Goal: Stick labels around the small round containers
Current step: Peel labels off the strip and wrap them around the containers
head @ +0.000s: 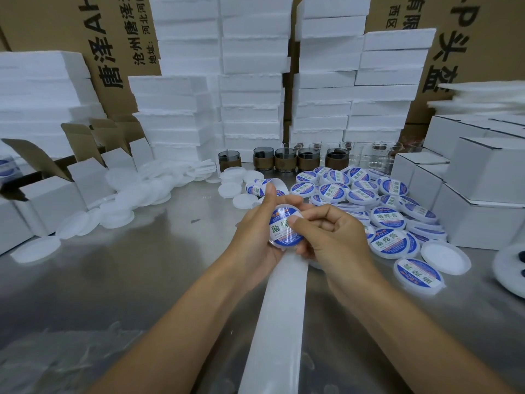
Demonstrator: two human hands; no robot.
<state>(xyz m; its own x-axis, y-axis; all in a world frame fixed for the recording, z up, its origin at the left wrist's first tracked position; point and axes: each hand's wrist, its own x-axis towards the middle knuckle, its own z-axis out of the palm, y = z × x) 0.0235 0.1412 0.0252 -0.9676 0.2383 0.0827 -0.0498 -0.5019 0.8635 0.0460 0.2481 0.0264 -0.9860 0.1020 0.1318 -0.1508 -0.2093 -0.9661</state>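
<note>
A long white backing strip (281,308) runs up the steel table (142,280) from the near edge and passes under both hands. The left hand (255,240) cups the small round container (284,226) from below and the side, fingers curled round its rim and thumb raised above it. The right hand (335,234) pinches the same container, its thumb flat on the label face and its other fingers curled underneath. The container is held just above the table, tilted toward the camera. It is a shallow, translucent white tub, and its round blue-and-white label carries green characters and has a glossy sheen. The step in hand seems to be pressing a label down. The next move likely calls for smoothing the thumb outward to the edge so no bubble or crease is trapped, then dropping the tub with the finished ones. Whether the label's far edge is fully seated is hidden by the thumb. Just beyond, to the right, lies a heap of labelled containers (389,217). Plain white unlabelled ones (122,206) spread to the left. Farther back stand dark cups (284,162), then tall stacks of white foam blocks (252,81).
</note>
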